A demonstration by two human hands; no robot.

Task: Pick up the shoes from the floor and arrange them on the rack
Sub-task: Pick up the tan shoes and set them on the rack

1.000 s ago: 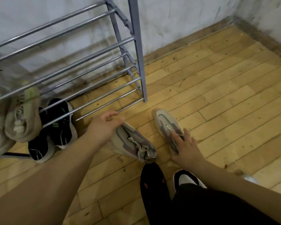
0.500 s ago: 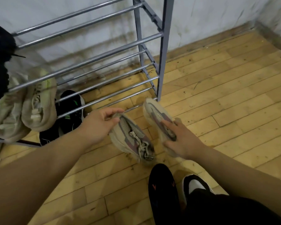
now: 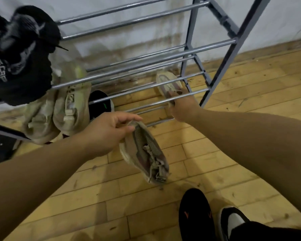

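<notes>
Sliding the right shoe toe-first onto the lower bars of the rack, the right hand grips its heel; it should settle flat across two bars before letting go, or it may tip through the gap. The left hand pinches the left shoe by its heel, hanging toe-down above the floor. Pale sneakers and black shoes fill the rack's left side, so the free space is beside the right post.
</notes>
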